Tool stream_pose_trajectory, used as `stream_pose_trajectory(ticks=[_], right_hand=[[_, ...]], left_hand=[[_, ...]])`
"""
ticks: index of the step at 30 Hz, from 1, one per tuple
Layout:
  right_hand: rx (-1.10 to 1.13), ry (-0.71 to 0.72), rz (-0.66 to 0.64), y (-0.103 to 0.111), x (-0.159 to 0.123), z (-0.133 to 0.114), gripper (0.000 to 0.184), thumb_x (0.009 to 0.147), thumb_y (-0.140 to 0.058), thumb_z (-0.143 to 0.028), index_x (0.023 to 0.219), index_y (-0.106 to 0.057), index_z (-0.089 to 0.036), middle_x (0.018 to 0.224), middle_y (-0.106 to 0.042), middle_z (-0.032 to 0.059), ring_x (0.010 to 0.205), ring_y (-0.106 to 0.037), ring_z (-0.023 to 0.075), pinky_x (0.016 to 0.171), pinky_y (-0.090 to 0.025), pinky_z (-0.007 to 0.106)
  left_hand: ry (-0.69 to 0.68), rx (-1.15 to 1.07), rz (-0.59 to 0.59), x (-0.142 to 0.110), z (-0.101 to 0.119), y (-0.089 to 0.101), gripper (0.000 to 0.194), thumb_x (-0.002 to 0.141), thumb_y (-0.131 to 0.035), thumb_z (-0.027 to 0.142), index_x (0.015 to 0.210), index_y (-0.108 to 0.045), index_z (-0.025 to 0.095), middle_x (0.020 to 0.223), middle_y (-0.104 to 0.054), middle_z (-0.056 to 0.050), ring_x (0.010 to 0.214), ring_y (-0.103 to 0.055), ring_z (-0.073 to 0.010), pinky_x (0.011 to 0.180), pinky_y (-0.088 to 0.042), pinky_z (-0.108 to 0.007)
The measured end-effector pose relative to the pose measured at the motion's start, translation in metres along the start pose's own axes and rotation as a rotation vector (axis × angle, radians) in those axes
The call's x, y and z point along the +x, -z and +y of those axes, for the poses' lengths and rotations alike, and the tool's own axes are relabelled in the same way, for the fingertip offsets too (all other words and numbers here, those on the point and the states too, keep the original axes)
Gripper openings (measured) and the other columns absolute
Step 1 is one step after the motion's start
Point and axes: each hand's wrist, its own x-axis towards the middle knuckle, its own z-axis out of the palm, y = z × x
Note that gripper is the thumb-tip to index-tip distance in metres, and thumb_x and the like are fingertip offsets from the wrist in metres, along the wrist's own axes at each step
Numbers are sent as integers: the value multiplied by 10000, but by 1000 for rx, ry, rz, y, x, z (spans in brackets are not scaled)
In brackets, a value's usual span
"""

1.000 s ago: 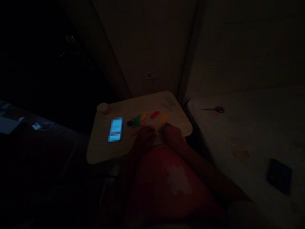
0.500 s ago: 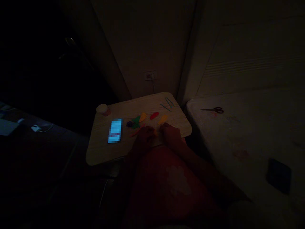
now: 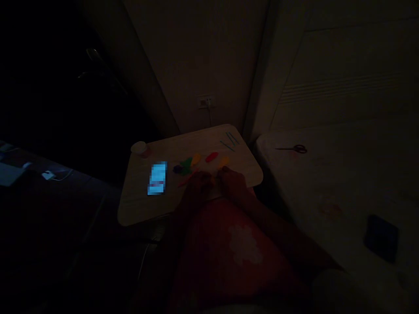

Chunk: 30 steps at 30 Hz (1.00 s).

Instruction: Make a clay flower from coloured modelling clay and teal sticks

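The room is very dark. My left hand (image 3: 198, 185) and my right hand (image 3: 231, 183) rest close together at the near edge of a small wooden table (image 3: 140, 205). Both have their fingers curled, pinching a small orange bit (image 3: 213, 179) between them. Just beyond them lie coloured pieces: purple (image 3: 177, 169), green (image 3: 186, 164), yellow (image 3: 195, 159), red (image 3: 211, 157) and orange (image 3: 224, 162). A thin red stick (image 3: 187, 179) lies by my left hand. A lit phone (image 3: 157, 178) lies to the left.
Thin green sticks (image 3: 230, 140) lie at the table's far right corner and a small cup (image 3: 140, 149) at its far left. Scissors (image 3: 293, 149) and a dark flat object (image 3: 381, 237) lie on the bed to the right. A wall socket (image 3: 205, 102) is behind.
My hands stay together at the table's near edge with only slight shifts. The view has moved a little.
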Motion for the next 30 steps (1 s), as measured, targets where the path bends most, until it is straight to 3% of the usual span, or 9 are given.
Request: stream_pose_trajectory(ticks=[3, 8, 21, 30], right_hand=[[-32, -11, -22, 1, 0, 2, 291, 1016, -400, -199, 1130, -667, -178, 1164, -656, 144, 929, -702, 236, 747, -496, 323], [-18, 13, 4, 2, -2, 1, 272, 996, -429, -193, 1135, -663, -176, 1166, -651, 143, 932, -699, 239, 750, -495, 326], [6, 18, 54, 0, 0, 1, 245, 1001, -453, -227, 1100, -674, -193, 1147, -659, 116, 901, -699, 230, 723, -483, 308], [10, -11, 8, -1, 3, 6, 261, 988, -448, -206, 1103, -681, -185, 1135, -663, 132, 939, -683, 231, 760, -473, 314]], left_hand=[[-12, -8, -6, 1, -1, 0, 220, 849, -551, 92, 863, -746, 192, 1162, -660, -87, 1111, -608, -236, 1005, -510, -438], [5, 1, -1, -2, -3, -2, 227, 882, -561, 130, 977, -756, 197, 1182, -668, -95, 1130, -610, -246, 1031, -500, -463], [34, 6, -4, -4, -2, -3, 228, 896, -563, 151, 1013, -752, 203, 1215, -677, -93, 1153, -609, -252, 1040, -500, -475], [39, -10, -8, -1, 1, -1, 209, 861, -562, 122, 905, -749, 204, 1186, -659, -86, 1140, -602, -251, 1032, -498, -466]])
